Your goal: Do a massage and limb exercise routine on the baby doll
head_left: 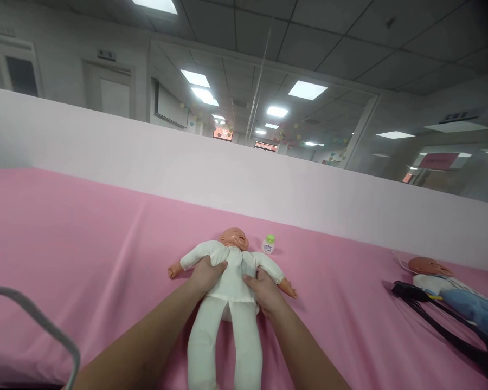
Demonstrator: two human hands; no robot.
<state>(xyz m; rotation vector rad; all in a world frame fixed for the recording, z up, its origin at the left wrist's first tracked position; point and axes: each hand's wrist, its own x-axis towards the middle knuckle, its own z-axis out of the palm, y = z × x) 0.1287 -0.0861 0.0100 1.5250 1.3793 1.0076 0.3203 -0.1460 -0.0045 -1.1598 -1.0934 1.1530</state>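
Observation:
A baby doll with a white cloth body lies on its back on the pink sheet, head away from me and arms spread. My left hand grips its torso under one arm, thumb on the chest. On the opposite side my right hand holds the torso the same way, thumb in front. The fingers of both hands are partly hidden behind the doll's sides. Beside the doll's head, to the right, stands a small clear bottle with a green cap and a printed label.
At the right edge lies another doll in white and blue, with a black strap in front of it. A white partition runs along the back of the sheet. A grey curved bar or cable shows at lower left.

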